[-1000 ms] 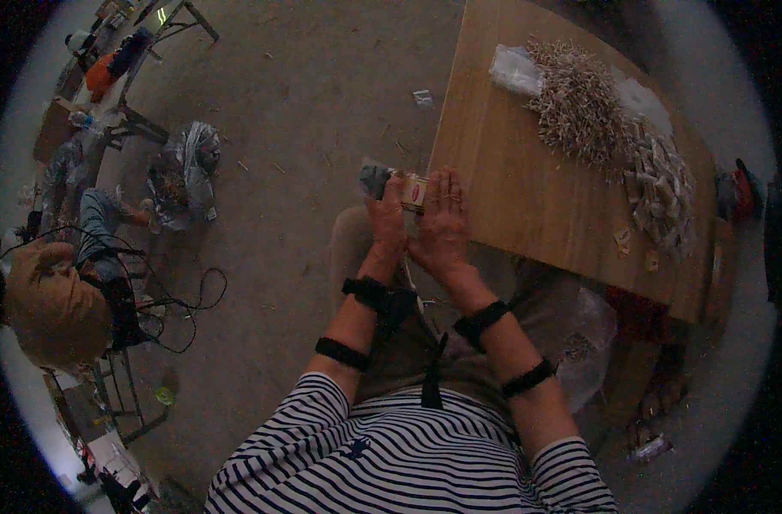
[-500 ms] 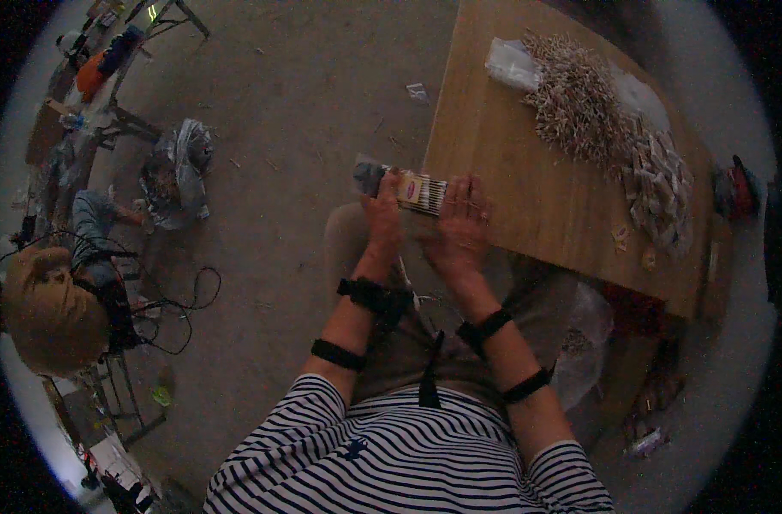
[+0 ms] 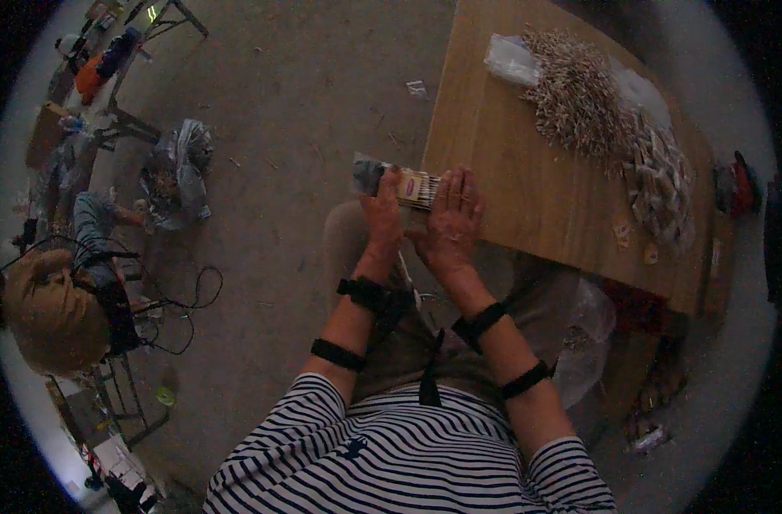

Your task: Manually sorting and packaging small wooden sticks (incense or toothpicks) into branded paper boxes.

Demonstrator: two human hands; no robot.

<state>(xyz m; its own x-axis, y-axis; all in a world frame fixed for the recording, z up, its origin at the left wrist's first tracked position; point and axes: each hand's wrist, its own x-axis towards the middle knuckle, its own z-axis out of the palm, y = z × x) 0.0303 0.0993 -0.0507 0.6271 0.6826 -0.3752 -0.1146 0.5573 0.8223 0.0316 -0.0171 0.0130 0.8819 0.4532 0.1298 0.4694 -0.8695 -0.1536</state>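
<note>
Light brown wooden desk (image 3: 528, 197): smooth, matt, faint grain. Pile of thin tan sticks (image 3: 579, 98) on it looks dry, rough, kinda like straw or wood. Clear plastic bag (image 3: 513, 60) beside pile, shiny and crinkly. Small bundle of sticks with paper label (image 3: 408, 187) between left hand (image 3: 382, 210) and right hand (image 3: 449, 224): label paper, dark end maybe plastic wrap, can't tell. Black stretchy cloth bands (image 3: 370, 294) on forearms, matt. Black-and-white striped knit shirt (image 3: 408, 454), soft. Grey concrete floor (image 3: 305, 111), rough, dusty.
</note>
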